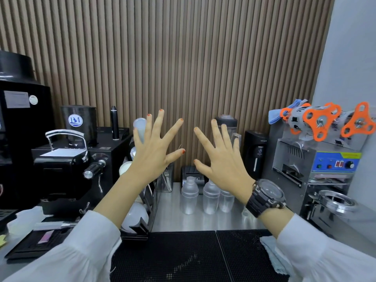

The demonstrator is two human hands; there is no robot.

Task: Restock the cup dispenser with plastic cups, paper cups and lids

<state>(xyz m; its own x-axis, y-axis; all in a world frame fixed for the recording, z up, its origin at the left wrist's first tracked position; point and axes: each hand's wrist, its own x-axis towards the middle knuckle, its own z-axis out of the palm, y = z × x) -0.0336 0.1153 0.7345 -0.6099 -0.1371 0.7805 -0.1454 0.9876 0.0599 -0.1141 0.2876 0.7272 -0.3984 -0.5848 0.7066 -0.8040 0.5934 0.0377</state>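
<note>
A drinks-shop counter; espresso machine (pixel 61 171), cup sealer (pixel 317 169), plastic shakers (pixel 200 196), bar mats (pixel 173 257).

A brown vertically slatted wall panel (pixel 162 58) rises behind the steel tabletop (pixel 173 216); a plain white wall (pixel 350 47) adjoins the panel's right edge.

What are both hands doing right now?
Left hand: open, fingers spread, holding nothing.
Right hand: open, fingers spread, holding nothing.

Your cup dispenser (pixel 142 202) is a black rack standing at the left edge of the steel surface (pixel 173 216), against the black machine. It holds white paper cups (pixel 125 167) and frosted plastic cups (pixel 140 127) on their sides, mouths facing you, partly hidden behind your left arm.
</note>
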